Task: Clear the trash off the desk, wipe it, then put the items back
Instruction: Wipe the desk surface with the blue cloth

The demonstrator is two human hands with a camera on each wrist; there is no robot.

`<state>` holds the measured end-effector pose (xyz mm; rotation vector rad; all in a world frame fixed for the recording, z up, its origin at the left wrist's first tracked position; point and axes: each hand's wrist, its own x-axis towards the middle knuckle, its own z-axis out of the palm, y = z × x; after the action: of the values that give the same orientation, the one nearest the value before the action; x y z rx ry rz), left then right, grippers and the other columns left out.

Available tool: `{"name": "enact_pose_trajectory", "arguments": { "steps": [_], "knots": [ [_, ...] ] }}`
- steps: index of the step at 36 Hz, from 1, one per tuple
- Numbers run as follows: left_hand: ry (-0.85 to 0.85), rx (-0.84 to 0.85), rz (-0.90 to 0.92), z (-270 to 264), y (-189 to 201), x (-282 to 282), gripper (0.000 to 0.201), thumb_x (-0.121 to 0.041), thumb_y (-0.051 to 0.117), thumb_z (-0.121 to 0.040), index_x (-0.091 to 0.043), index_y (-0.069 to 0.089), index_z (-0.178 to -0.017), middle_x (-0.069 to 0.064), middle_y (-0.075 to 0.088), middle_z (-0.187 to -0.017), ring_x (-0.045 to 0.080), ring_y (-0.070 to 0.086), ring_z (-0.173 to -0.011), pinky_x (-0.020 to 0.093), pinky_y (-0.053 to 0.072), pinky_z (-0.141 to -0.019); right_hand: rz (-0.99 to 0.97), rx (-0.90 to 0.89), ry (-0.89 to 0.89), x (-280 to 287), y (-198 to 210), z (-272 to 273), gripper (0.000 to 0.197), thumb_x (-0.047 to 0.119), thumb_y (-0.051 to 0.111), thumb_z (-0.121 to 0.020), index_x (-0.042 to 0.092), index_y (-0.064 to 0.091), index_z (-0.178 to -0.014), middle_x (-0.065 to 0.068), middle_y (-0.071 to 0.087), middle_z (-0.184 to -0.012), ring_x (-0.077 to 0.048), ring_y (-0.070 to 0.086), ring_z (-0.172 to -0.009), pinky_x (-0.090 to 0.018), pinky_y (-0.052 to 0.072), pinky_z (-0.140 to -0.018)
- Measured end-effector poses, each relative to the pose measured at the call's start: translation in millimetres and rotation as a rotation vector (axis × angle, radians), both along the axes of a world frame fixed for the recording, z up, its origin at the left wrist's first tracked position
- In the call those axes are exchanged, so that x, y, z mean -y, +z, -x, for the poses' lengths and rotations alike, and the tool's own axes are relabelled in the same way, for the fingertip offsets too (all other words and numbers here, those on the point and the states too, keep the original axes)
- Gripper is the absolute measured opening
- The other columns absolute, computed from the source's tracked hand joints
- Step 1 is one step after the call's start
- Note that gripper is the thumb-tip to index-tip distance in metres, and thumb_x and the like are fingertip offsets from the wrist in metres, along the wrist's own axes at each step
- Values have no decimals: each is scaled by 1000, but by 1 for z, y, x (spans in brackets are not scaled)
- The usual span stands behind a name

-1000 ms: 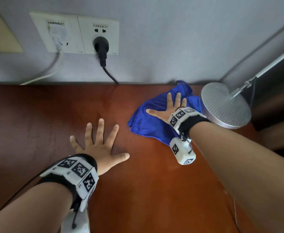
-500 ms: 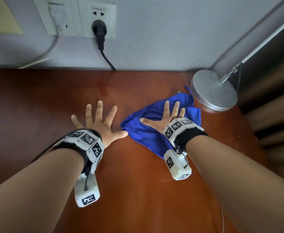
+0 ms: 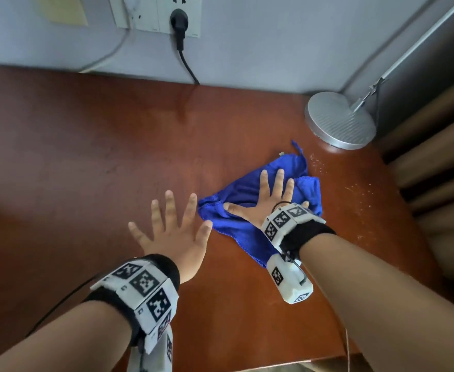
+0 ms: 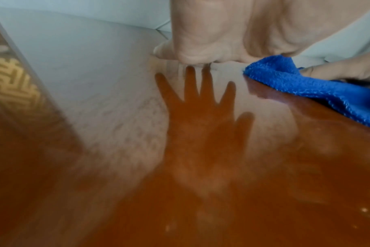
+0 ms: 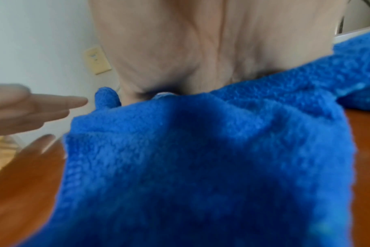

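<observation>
The table [image 3: 91, 167] is a glossy reddish-brown, paler where light reflects near its far edge. The cloth [image 3: 244, 189] near its right edge is a vivid royal blue with a nubby, looped pile. At the far right corner the lamp base [image 3: 340, 120] is matte silver-grey with fine ribbed lines. The wall [image 3: 274, 36] is pale grey-blue; the socket plate [image 3: 150, 12] is white, the plug [image 3: 179, 18] black. Both wristbands [image 3: 142, 285] are black with white panels bearing black-and-white square codes.
</observation>
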<state>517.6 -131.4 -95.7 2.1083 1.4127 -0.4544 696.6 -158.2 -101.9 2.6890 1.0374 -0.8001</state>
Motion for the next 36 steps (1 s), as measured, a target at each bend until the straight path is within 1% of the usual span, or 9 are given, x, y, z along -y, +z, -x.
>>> {"name": "enact_pose_trajectory", "arguments": {
  "steps": [6,13,22,25,27,29,31,33,36],
  "knots": [
    [132,32,115,9,-3,28,54,-61,7,-95,-52,-11,-144,-9,-26,-157,17,-25,-144,64,-13,-110,30,-13,67,50,4,28,124,96,33,-55,33,-26,-144,2,-41,-148,-27,-29,-140,-68,-7,-107],
    [62,-27,114,13,-5,28,57,-65,8,-93,-51,-15,-144,-8,-32,-154,21,-29,-142,63,-13,-109,46,-50,190,107,0,48,122,94,34,-58,35,-33,-140,3,-49,-142,-27,-38,-136,-69,-12,-106],
    [-13,-115,112,14,-3,30,68,-69,15,-91,-48,-29,-139,-6,-46,-145,24,-37,-138,65,-13,-108,-8,-49,384,174,-4,58,118,97,9,-44,33,-42,-129,6,-55,-136,-22,-46,-130,-65,-18,-106],
    [-20,-124,104,14,-3,30,68,-69,15,-91,-48,-29,-139,-6,-46,-145,24,-37,-138,66,-12,-108,-88,-116,386,179,-2,54,115,97,1,-46,36,-32,-138,11,-51,-140,-17,-45,-131,-59,-23,-107],
    [-13,-123,87,13,-3,32,68,-69,15,-91,-48,-28,-139,-6,-45,-146,24,-36,-138,65,-13,-108,-262,-162,272,178,-1,53,100,90,2,-62,39,-14,-147,15,-41,-146,-11,-37,-135,-52,-24,-108],
    [-8,-127,73,12,-3,34,67,-68,15,-91,-48,-27,-140,-6,-44,-147,23,-36,-139,65,-13,-108,-383,-80,153,175,-8,58,85,74,1,-72,38,0,-149,10,-28,-154,-14,-23,-143,-51,-18,-111],
    [-9,-135,77,12,-3,34,68,-68,15,-91,-48,-28,-140,-5,-45,-147,24,-36,-138,65,-13,-108,-395,85,89,169,-19,71,76,65,12,-82,31,20,-150,-5,1,-160,-26,9,-146,-60,0,-112],
    [-12,-145,83,11,-3,33,68,-69,15,-91,-47,-29,-139,-5,-46,-146,24,-36,-138,65,-13,-108,-372,141,46,159,-27,80,68,59,26,-86,25,40,-143,-14,32,-151,-34,37,-135,-65,16,-107],
    [-5,-160,83,10,-3,31,69,-68,17,-92,-47,-29,-139,-6,-46,-146,24,-36,-138,64,-13,-108,-381,203,17,150,-32,88,67,57,31,-84,23,46,-140,-17,39,-147,-37,42,-132,-64,16,-103]
  ]
}}
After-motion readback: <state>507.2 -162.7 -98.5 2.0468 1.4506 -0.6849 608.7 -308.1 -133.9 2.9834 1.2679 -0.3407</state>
